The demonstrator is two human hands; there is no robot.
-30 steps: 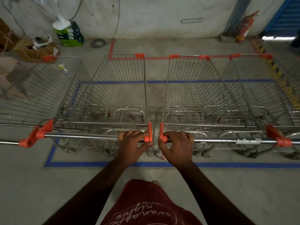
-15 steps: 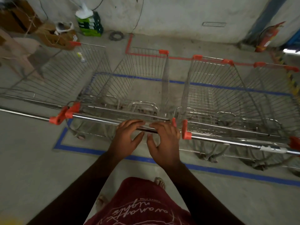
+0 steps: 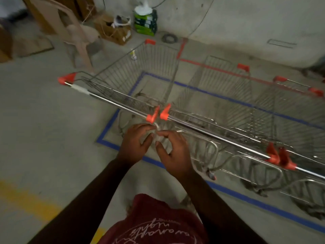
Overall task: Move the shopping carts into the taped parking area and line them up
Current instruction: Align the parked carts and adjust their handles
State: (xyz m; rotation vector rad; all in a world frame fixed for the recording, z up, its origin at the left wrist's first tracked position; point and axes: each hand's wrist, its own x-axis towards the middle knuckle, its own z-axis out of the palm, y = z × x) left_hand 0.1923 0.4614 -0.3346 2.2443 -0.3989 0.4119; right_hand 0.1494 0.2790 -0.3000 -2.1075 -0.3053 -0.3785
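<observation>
Standing mid-frame inside the blue tape [image 3: 107, 125], the shopping carts [image 3: 140, 81] are being judged stiff and rolling, best gripped at the handle bar [image 3: 114, 103], while left hand [image 3: 135, 145] and right hand [image 3: 173, 152] are hovering loosely curled, empty.

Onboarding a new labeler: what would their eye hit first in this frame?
First, the row of wire shopping carts running diagonally across the middle, orange handle caps nearly touching, parked over the blue tape rectangle on the concrete floor. Next, the left hand and right hand, loosely curled just below the handle bar and gripping nothing. A beige plastic chair stands upper left.
</observation>
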